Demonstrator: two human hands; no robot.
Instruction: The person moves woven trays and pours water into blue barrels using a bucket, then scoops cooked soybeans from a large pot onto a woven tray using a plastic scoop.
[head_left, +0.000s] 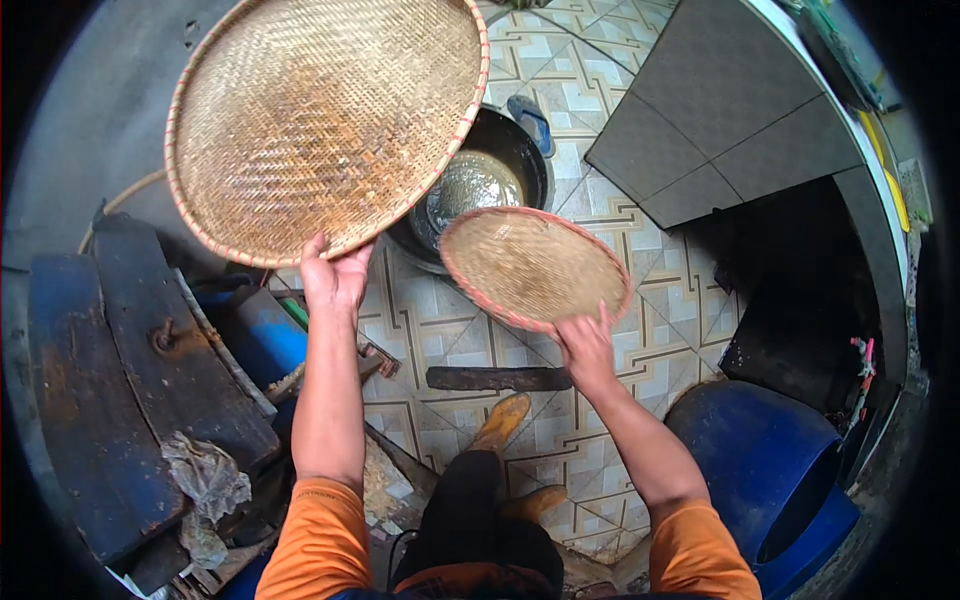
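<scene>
My left hand (334, 277) grips the lower rim of a large round woven bamboo tray (322, 127), whose rim is bound with red stitching. A smaller woven tray with a reddish rim (534, 266) is held at its lower right edge by my right hand (585, 341). Both trays are raised in front of me and their rims do not touch in this view. Behind them on the floor stands a round black tub (536, 161) holding murky water (480, 180); the trays hide part of it.
A blue sandal (532, 124) lies beside the tub. A dark wooden strip (495, 378) crosses the tiled floor (450, 337) before my yellow boots (504, 420). Worn planks (180, 337) and a crumpled plastic bag (206, 480) are at left. A blue barrel (750, 450) and a tiled counter (705, 127) are at right.
</scene>
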